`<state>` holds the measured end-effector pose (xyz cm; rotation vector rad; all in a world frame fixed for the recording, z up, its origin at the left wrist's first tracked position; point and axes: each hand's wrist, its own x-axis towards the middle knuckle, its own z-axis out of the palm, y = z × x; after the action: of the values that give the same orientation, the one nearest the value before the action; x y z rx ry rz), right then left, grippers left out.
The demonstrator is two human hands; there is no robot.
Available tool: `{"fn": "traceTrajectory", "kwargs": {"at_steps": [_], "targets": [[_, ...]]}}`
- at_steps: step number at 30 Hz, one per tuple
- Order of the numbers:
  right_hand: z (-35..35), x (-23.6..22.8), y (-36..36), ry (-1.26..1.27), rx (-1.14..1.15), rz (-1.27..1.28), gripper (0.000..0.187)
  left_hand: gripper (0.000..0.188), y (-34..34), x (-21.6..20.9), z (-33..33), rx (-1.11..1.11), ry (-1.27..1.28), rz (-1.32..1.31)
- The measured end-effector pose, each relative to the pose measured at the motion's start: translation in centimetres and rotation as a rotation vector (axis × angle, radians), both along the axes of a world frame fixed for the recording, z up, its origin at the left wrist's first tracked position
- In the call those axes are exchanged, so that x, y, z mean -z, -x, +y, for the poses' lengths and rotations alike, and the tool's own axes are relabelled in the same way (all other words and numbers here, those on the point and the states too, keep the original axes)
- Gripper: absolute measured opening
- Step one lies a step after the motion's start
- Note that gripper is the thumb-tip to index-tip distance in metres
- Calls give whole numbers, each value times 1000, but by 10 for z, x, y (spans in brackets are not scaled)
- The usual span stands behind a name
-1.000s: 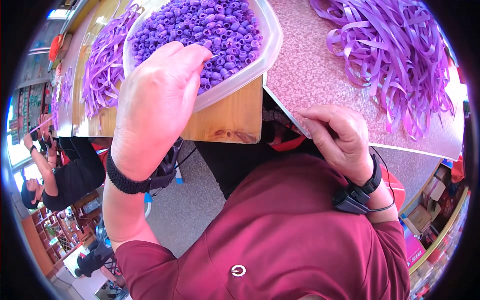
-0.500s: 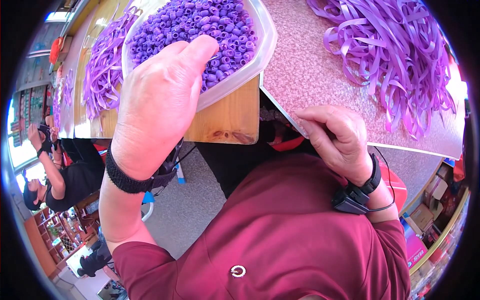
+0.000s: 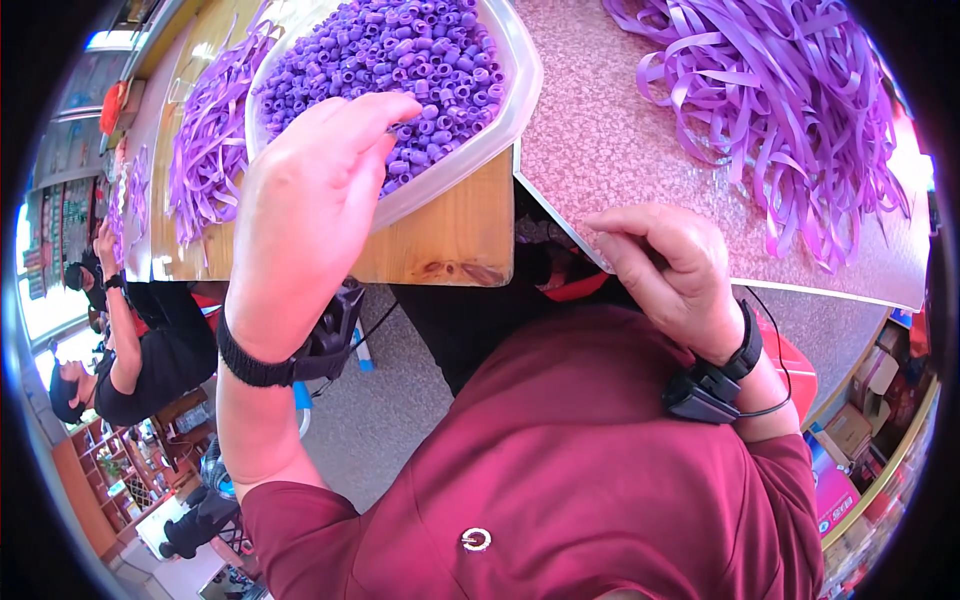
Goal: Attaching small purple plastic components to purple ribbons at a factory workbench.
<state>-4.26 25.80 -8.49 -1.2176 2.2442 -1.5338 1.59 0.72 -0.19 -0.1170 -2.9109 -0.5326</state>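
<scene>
My left hand [image 3: 312,195] is bent over a translucent plastic bin [image 3: 475,165]. Small hollow purple plastic pieces [image 3: 430,60], shaped like barrel beads, fill the bin. Its visible fingers are apart, one stretched over the pieces, and nothing shows between them; the other fingertips are hidden. My right hand [image 3: 675,265] hovers at the near edge of the pink speckled table [image 3: 590,130], its thumb and index finger pinched together. What that pinch holds, if anything, is too small to make out. A heap of purple ribbons [image 3: 770,110] lies beyond the right hand.
More purple ribbons [image 3: 215,140] lie left of the bin, which stands on a wooden tabletop [image 3: 440,250]. A gap separates the two tabletops. Another person [image 3: 130,360] in dark clothes sits at the far left. Cartons [image 3: 850,430] are stacked at the right.
My left hand has shifted slightly left, and its fingers have parted. The thin shiny bit seen at its fingertips no longer shows. My right hand has hardly moved.
</scene>
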Motion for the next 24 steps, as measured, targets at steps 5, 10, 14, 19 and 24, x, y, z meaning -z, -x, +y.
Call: {"fn": "traceTrajectory", "kwargs": {"at_steps": [5,10,14,19,24], "targets": [[-8,-23,-9,131,67,-649,25,20,-21,-12,30,-137,-199,46],[-32,-47,-12,486,-290,-937,40,18,-42,-9,66,-83,-311,208],[-30,-53,-25,548,-238,-1012,34,19,-52,1,83,-99,-548,257],[-15,-52,-30,243,-42,-730,21,20,-64,11,97,-229,-844,174],[-8,-38,-26,302,-104,-401,21,18,-63,21,90,-9,-576,189]]}}
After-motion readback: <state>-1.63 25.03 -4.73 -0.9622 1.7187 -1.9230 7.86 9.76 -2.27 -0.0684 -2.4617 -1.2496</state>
